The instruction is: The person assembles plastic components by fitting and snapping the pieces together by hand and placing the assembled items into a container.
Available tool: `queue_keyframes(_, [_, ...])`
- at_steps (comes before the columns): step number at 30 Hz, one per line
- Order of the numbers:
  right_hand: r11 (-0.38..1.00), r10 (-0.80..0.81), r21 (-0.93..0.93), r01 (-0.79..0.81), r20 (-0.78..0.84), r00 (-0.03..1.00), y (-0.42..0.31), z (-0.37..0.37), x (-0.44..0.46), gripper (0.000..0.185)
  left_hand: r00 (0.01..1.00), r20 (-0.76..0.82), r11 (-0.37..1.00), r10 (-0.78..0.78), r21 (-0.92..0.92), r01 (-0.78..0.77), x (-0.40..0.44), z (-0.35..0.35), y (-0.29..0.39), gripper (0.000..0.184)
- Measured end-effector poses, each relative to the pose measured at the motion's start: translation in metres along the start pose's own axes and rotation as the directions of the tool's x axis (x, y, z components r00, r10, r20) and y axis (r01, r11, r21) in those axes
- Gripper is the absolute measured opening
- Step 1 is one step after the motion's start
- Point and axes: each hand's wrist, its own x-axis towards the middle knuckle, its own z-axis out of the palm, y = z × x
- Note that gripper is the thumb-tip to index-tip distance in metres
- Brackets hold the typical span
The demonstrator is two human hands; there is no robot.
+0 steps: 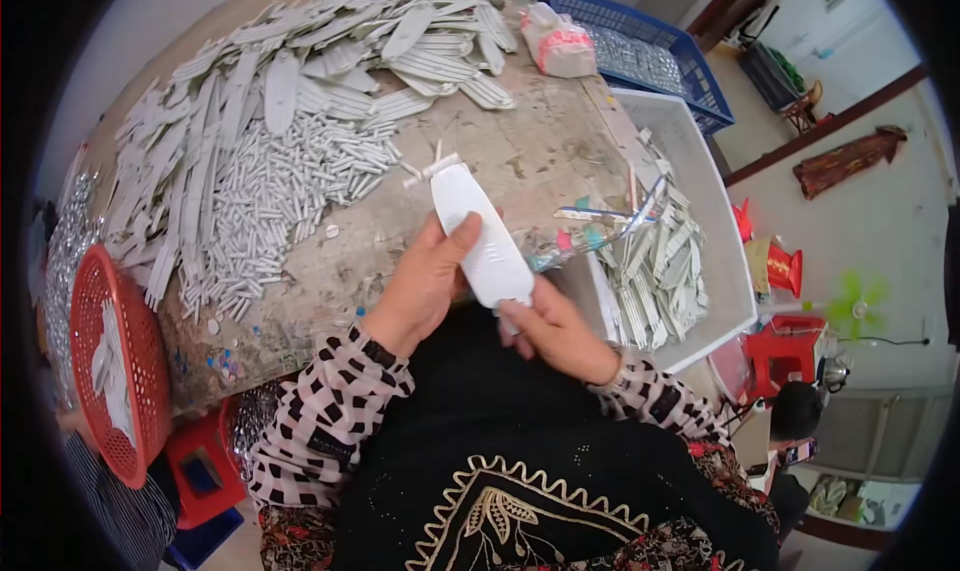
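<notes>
My left hand grips a long white plastic panel with rounded ends, its thumb pressed flat on the face. At the panel's lower end my right hand pinches the edge between thumb and fingers. Right beyond the panel's far end lies a short white rod on the table; whether they touch, I cannot tell. Further left spreads a heap of small white cylinders. Behind it rises a large pile of similar flat white panels. The fingers under the panel are partly hidden.
To the right stands a white bin holding several white pieces. A blue crate and a bag are at the back. A red basket hangs by the worn table's left edge. Another person sits at far right.
</notes>
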Motion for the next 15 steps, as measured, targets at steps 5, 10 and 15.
queue_keyframes(5, [0.581,-0.530,-0.806,-0.110,-0.478,0.701,-0.020,-0.076,-0.032,0.024,0.977,0.045,0.951,-0.210,0.241,0.193,0.005,-0.010,-0.017,0.059])
queue_keyframes(10, [0.595,-0.801,-0.756,0.271,-0.530,0.280,-0.037,-0.105,-0.044,0.021,0.956,0.059,0.930,-0.286,0.257,0.262,0.002,-0.023,-0.021,0.054])
queue_keyframes(15, [0.345,-0.458,-0.806,-0.481,-0.592,0.663,-0.052,-0.114,-0.022,0.027,0.948,0.043,0.939,-0.316,0.155,0.306,0.004,-0.030,-0.021,0.045])
